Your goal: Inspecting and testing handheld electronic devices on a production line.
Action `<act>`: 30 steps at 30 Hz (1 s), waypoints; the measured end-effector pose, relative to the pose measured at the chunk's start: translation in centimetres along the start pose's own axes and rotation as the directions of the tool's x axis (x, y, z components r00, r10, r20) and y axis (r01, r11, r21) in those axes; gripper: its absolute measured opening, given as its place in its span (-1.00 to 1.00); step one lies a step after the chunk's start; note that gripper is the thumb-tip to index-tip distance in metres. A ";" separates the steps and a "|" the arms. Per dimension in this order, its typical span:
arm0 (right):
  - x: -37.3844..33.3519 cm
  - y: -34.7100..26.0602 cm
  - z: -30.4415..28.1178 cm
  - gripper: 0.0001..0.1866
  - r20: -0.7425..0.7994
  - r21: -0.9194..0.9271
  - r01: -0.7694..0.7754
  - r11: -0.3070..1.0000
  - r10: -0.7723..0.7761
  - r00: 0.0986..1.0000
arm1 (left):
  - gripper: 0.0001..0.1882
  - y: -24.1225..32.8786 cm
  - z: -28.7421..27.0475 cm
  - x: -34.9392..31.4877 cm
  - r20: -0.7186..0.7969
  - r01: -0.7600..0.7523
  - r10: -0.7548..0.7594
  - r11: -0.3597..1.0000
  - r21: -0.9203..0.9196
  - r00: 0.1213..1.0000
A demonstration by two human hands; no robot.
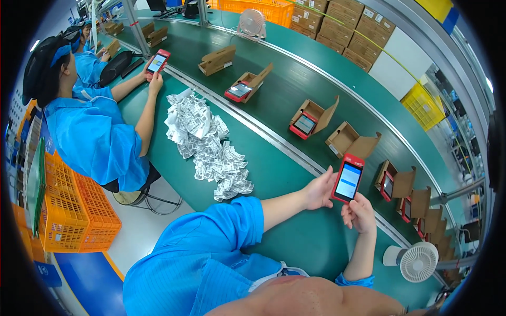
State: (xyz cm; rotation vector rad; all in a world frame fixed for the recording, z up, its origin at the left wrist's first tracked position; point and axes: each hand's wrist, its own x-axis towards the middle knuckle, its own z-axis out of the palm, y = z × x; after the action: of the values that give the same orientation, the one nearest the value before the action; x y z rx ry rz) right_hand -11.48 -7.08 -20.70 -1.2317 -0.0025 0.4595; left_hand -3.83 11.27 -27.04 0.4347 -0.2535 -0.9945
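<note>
Between my hands is a red handheld terminal (348,180), its screen lit white and blue and turned up. My left hand (319,190) grips its left edge, thumb up along the side. My right hand (360,214) is at the lower right corner, thumb at the bottom edge and fingers curled in. Just beyond the terminal, an open brown carton (341,138) stands on the dark green belt (274,118); no terminal shows inside it. To the left of my hands, a heap of small printed white papers (203,137) covers part of the green worktable (279,181).
Open cartons with red terminals, such as this one (305,122), line the belt. A white fan (419,262) stands at right; another fan (252,23) stands across the belt. At left a co-worker in blue (97,139) holds a red terminal (158,61). Orange crates (79,210) stand behind.
</note>
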 end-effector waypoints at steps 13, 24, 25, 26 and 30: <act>2.1 4.7 -3.3 -0.39 -0.343 -0.188 0.217 0.958 -0.272 0.899 | -0.43 -0.4 -0.2 2.5 -0.042 0.115 -0.109 0.978 0.175 0.993; 1.4 5.5 -3.3 -0.48 -0.320 -0.236 0.140 0.962 -0.213 0.923 | -0.18 -0.8 1.7 1.7 -0.121 0.153 -0.113 0.900 0.408 0.986; 1.5 5.4 -3.3 -0.48 -0.313 -0.238 0.136 0.962 -0.209 0.926 | -0.18 -0.7 1.7 1.7 -0.122 0.158 -0.118 0.901 0.404 0.985; 1.5 5.4 -3.3 -0.49 -0.307 -0.241 0.131 0.962 -0.204 0.929 | -0.18 -0.7 1.8 1.7 -0.121 0.161 -0.122 0.899 0.407 0.985; 1.7 5.5 -3.2 -0.51 -0.334 -0.232 0.137 0.963 -0.211 0.919 | -0.17 -0.7 1.9 1.6 -0.118 0.157 -0.117 0.889 0.431 0.986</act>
State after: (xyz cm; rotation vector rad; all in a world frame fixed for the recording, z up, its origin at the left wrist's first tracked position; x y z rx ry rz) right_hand -10.97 -8.00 -27.19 -1.4905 0.1515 0.0745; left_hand -4.24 9.16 -25.68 0.9197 -0.3733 -1.0532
